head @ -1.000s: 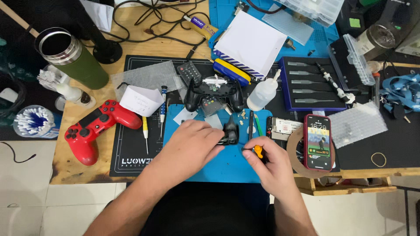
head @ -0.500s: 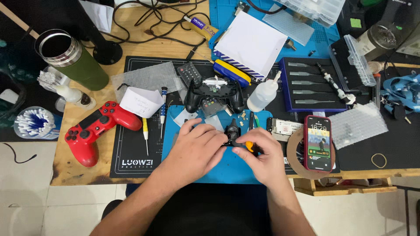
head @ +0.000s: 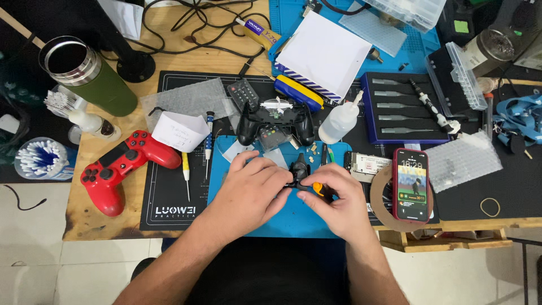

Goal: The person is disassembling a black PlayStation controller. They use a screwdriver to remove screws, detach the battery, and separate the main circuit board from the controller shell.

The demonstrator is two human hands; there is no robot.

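Both hands closed on small black part (head: 298, 171) over blue mat (head: 293, 217), near table front edge. L hand (head: 251, 192) grips part; R hand (head: 333, 197) pinches it w/ orange tool (head: 318, 188).

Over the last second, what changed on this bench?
The left hand and right hand moved together; both now pinch the small black part, the right also gripping an orange-handled tool. The red controller, opened black controller and phone stayed put.

A red-cased phone (head: 411, 184) with a lit, colourful screen lies right of the blue mat (head: 282, 217); a yellow-and-purple glue tube (head: 258, 30) lies far above it.
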